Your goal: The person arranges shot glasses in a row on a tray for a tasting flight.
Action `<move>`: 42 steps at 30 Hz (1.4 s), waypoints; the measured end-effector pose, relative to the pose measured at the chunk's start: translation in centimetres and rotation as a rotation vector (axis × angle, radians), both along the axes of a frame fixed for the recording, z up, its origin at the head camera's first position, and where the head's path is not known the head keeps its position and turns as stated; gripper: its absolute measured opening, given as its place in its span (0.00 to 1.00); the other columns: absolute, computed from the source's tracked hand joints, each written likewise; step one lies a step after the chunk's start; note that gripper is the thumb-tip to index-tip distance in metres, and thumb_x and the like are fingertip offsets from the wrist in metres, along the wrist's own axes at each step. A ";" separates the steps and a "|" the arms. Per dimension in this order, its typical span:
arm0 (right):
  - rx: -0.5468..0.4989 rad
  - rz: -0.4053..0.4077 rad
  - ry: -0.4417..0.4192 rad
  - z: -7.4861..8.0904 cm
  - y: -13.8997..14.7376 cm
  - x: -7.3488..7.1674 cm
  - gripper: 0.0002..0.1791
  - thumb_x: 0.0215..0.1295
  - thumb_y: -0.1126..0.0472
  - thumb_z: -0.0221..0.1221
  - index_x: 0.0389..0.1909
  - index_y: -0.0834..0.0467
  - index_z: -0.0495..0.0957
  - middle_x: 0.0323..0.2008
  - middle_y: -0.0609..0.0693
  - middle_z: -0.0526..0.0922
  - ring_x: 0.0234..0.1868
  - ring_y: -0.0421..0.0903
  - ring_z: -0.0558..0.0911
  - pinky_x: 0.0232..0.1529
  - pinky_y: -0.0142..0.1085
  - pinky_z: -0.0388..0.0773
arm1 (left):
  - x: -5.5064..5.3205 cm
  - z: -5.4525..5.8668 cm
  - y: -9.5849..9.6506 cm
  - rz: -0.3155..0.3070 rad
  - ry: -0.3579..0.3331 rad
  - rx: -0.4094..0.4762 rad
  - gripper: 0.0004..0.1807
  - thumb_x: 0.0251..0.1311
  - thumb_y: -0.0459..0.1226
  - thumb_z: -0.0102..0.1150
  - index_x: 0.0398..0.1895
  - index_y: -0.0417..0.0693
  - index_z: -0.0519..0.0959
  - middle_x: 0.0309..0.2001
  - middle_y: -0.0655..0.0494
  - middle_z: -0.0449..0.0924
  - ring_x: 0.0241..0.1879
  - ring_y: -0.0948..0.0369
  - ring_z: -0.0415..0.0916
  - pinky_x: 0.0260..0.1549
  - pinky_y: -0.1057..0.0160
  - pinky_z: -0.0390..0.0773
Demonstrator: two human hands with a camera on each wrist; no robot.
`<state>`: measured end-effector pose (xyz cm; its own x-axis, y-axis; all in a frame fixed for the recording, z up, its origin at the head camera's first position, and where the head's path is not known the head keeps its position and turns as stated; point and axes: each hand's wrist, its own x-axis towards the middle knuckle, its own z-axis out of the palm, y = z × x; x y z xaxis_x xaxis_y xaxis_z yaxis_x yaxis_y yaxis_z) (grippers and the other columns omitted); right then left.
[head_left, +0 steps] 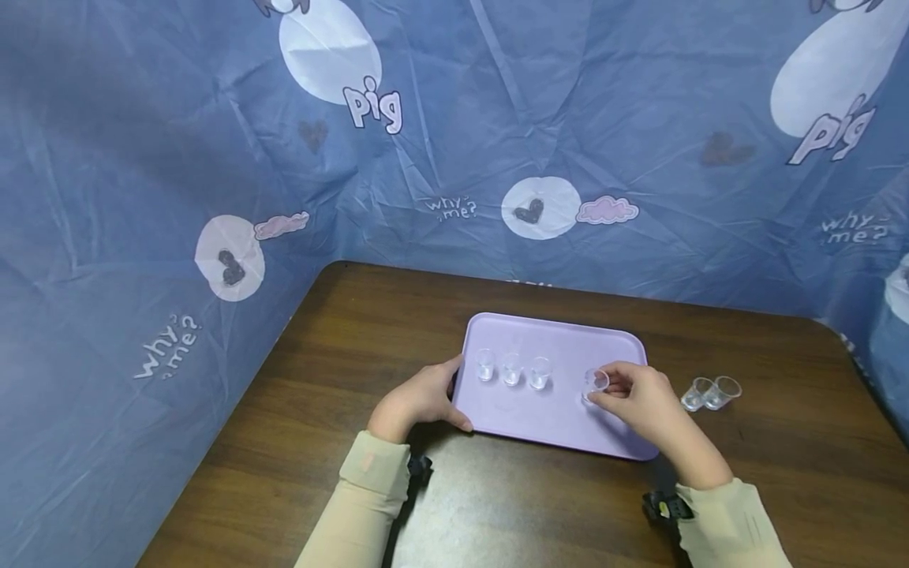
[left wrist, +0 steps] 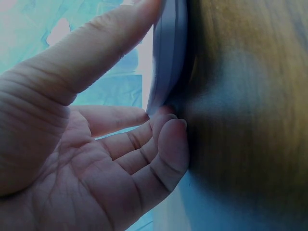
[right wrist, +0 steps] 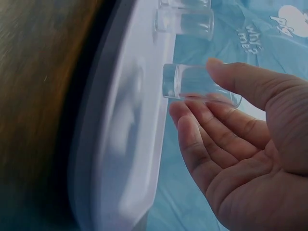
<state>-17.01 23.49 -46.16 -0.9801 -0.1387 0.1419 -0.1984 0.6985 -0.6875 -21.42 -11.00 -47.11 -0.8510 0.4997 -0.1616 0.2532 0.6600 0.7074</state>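
A lilac tray (head_left: 568, 422) lies on the wooden table. Three small clear shot glasses stand in a row on its left half; the rightmost glass (head_left: 540, 374) is closest to the tray's middle. At the tray's left end my left hand (head_left: 420, 397) holds the edge, thumb at the near corner and fingers along the side. My right hand (head_left: 642, 397) pinches another clear shot glass (right wrist: 192, 82) between thumb and fingers over the tray's right half. It is upright; whether its base touches the tray I cannot tell.
Right of the tray, two more clear shot glasses (head_left: 723, 392) stand side by side on the wooden table (head_left: 795, 450). A blue printed cloth (head_left: 440, 158) hangs behind the table and along its left side.
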 end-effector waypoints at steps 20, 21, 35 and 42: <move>-0.032 0.026 -0.012 -0.8 -2.4 -1.9 0.14 0.54 0.68 0.74 0.41 0.66 0.83 0.32 0.52 0.86 0.33 0.47 0.84 0.33 0.35 0.80 | 0.0 0.0 0.2 0.000 0.006 -0.009 0.65 0.33 0.37 0.89 0.77 0.33 0.58 0.60 0.40 0.77 0.53 0.52 0.75 0.57 0.53 0.72; -0.033 0.026 -0.013 -0.9 -2.4 -2.0 0.14 0.54 0.68 0.74 0.40 0.66 0.83 0.32 0.52 0.86 0.33 0.47 0.84 0.33 0.35 0.80 | 0.0 0.0 0.2 0.000 0.006 -0.011 0.65 0.33 0.37 0.89 0.77 0.33 0.58 0.60 0.39 0.76 0.54 0.52 0.75 0.57 0.52 0.72; -0.030 0.032 -0.056 -1.2 -2.5 -2.5 0.14 0.56 0.68 0.73 0.42 0.68 0.83 0.34 0.54 0.86 0.36 0.49 0.85 0.36 0.38 0.81 | -0.2 -0.2 0.0 0.004 0.004 -0.018 0.66 0.33 0.37 0.89 0.77 0.33 0.57 0.58 0.41 0.78 0.52 0.53 0.75 0.56 0.53 0.73; -0.028 0.027 -0.085 -1.1 -2.6 -2.5 0.17 0.54 0.67 0.75 0.43 0.68 0.83 0.34 0.54 0.86 0.36 0.49 0.85 0.36 0.39 0.81 | -0.2 -0.3 0.1 0.005 -0.004 -0.019 0.66 0.33 0.38 0.89 0.77 0.33 0.56 0.58 0.41 0.78 0.51 0.53 0.75 0.56 0.53 0.73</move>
<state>-19.52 20.89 -47.26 -0.9848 -0.1619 0.0620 -0.1564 0.6743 -0.7217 -21.63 -10.87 -47.40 -0.8525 0.4926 -0.1749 0.2471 0.6745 0.6957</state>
